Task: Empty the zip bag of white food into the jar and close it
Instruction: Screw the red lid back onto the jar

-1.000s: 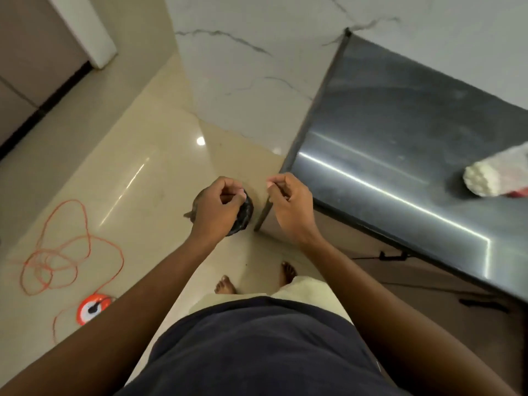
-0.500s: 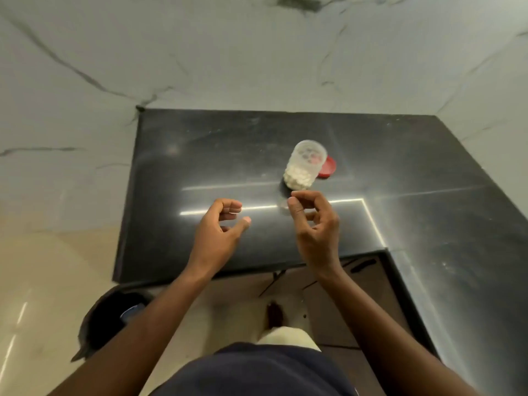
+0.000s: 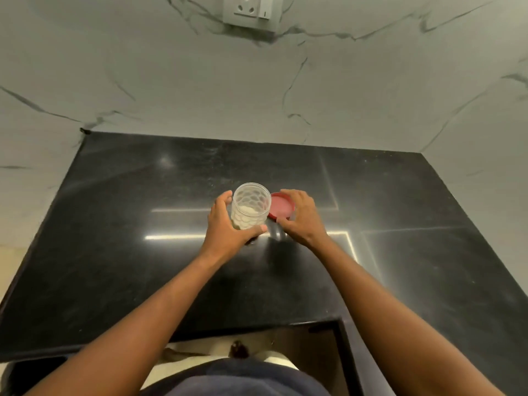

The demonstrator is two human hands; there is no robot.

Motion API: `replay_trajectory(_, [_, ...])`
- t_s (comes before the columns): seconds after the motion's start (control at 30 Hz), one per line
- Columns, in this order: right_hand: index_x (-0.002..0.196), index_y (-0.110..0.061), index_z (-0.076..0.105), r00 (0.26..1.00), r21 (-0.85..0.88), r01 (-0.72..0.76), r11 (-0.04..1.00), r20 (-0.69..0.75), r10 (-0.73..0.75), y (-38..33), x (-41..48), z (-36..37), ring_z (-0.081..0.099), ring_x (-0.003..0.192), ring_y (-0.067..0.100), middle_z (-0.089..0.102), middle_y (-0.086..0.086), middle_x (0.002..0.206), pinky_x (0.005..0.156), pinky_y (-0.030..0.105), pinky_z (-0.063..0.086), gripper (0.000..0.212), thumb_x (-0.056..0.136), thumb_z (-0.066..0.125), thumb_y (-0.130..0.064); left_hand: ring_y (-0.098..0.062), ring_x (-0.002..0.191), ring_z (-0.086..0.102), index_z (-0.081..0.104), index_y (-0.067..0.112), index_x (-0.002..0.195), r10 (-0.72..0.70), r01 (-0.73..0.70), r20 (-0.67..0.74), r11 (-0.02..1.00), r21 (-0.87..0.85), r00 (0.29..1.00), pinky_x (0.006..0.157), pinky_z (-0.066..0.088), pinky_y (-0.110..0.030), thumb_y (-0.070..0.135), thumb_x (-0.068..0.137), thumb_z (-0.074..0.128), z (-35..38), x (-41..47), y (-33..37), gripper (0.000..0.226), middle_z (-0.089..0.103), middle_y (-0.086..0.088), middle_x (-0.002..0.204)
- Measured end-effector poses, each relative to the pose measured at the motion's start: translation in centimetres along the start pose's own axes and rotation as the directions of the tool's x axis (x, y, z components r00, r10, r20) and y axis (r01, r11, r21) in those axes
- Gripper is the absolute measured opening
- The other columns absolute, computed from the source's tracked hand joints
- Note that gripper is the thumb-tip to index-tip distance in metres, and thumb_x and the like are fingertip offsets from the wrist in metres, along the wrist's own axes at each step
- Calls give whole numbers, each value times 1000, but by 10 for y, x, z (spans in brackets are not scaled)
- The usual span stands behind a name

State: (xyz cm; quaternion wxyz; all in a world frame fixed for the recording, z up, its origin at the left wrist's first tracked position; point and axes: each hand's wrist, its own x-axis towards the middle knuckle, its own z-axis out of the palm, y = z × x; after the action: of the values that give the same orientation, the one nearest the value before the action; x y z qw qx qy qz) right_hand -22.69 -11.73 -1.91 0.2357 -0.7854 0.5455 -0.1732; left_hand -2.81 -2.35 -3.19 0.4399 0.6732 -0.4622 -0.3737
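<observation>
A clear dimpled plastic jar point(image 3: 251, 205) stands upright and uncovered on the black countertop point(image 3: 120, 238), with white food in its lower part. My left hand point(image 3: 227, 230) wraps around the jar's left side and base. Right beside the jar lies the red lid point(image 3: 281, 210), flat on the counter. My right hand point(image 3: 303, 217) rests over the lid's right edge, thumb and fingers touching its rim. No zip bag is in view.
A marble wall with a grey socket plate point(image 3: 251, 11) rises behind the counter. The counter's front edge steps back in a notch point(image 3: 340, 321) at lower right. A dark bin point(image 3: 31, 372) shows on the floor at lower left.
The view swung from the floor bin up to the counter. Both hands, held free near my body, reached forward; the left closed around the jar and the right came onto the red lid.
</observation>
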Motion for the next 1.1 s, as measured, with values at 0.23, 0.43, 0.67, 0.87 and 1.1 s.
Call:
replay_trajectory(0.23, [163,-41,12,899,-375,166,912,438,16,16,55,21,5,159,38,6,7,175,121,70,17,85,93,58,-57,-11,119,64,48,32,137,26,-23,-82,999,40,996,101,59,-41,43,57,101,16,16,1,97,64,10,132])
replay_trajectory(0.43, [153,-42,38,954,-374,108,921,301,10,14,73,15,45,133,35,49,7,151,103,51,48,70,88,59,-57,-6,115,66,49,44,130,3,2,-74,998,58,997,97,60,-44,55,52,98,12,19,-1,94,67,18,126])
replay_trajectory(0.67, [131,-38,63,973,645,-178,743,2,232,-14,53,-29,64,118,25,62,4,130,92,45,62,60,80,75,-66,-7,111,67,49,47,127,6,4,-93,995,97,996,95,61,-46,64,52,96,11,18,0,91,68,20,122])
replay_trajectory(0.87, [95,-23,65,959,712,-3,702,-196,203,-48,32,-32,69,94,18,67,1,104,81,42,62,54,71,82,-68,-8,110,67,48,47,127,6,3,-84,995,103,996,94,61,-48,64,54,94,9,17,0,88,67,20,123])
replay_trajectory(1.1, [78,-18,62,947,290,317,903,-148,-284,-48,14,-11,56,121,11,54,-4,129,94,23,52,44,73,86,-54,-8,107,68,46,45,131,17,-13,-52,997,75,998,89,63,-47,63,58,91,9,17,-1,88,66,17,123])
